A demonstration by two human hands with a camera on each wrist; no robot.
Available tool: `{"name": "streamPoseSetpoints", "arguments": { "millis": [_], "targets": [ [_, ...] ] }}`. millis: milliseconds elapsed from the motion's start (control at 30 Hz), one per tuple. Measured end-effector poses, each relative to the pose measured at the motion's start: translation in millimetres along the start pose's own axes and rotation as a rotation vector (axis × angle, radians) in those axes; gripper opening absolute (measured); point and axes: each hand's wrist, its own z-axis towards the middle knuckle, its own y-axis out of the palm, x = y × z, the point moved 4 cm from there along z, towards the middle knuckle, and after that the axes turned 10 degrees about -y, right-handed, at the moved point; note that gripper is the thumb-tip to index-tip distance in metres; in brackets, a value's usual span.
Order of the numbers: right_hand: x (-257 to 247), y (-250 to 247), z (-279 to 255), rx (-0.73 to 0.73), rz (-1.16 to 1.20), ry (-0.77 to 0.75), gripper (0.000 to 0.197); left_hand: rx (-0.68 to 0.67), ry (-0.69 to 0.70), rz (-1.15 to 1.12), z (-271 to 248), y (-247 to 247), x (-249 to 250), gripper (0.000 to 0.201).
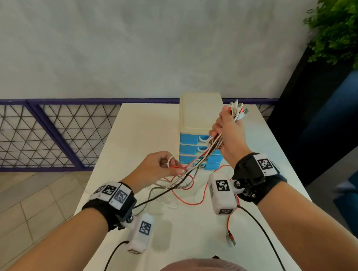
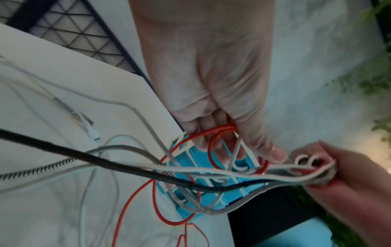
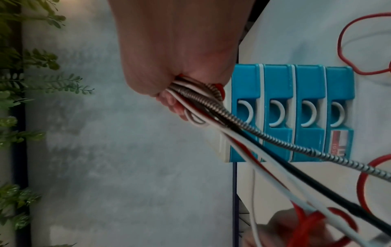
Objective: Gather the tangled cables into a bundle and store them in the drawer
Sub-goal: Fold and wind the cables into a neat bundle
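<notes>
Several cables [image 1: 213, 145], red, white, black and metal-braided, run taut between my two hands above the white table [image 1: 132, 133]. My raised right hand [image 1: 222, 129] grips their gathered ends in a fist, and the plugs [image 1: 239, 111] stick out above it. In the right wrist view that fist [image 3: 180, 66] closes round the strands [image 3: 190, 93]. Lower and to the left, my left hand [image 1: 170, 166] pinches the red and white strands; its fingers [image 2: 213, 132] hook a red loop [image 2: 220, 130]. Behind the cables stands the drawer unit [image 1: 197, 115], its blue drawers [image 3: 306, 117] all closed.
Loose cable lengths trail on the table, with a red loop [image 1: 191, 202] and a USB plug [image 1: 231, 239] near the front. A purple mesh fence [image 1: 49, 132] runs at the left, and a dark planter with a green plant [image 1: 345, 30] stands at the right.
</notes>
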Motion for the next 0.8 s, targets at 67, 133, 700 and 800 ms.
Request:
{"name": "streamPoseSetpoints", "arguments": {
  "millis": [67, 133, 700, 800],
  "targets": [
    [1.0, -2.2, -0.2, 0.01, -0.01, 0.003, 0.031, 0.019, 0.015, -0.109, -1.7, -4.2, 3.4, 0.015],
    [2.0, -2.7, -1.1, 0.022, -0.019, 0.008, 0.03, 0.048, 0.039, -0.116, -3.4, -6.0, 8.5, 0.006],
    [-19.2, -6.4, 14.4, 0.069, -0.018, -0.083, 0.029, 0.246, 0.001, 1.05, 4.8, -33.8, -21.7, 0.014],
    [-21.3, -5.0, 15.8, 0.045, -0.016, -0.076, 0.029, 0.228, -0.092, 0.953, 10.4, -38.2, -31.4, 0.03]
  ]
}}
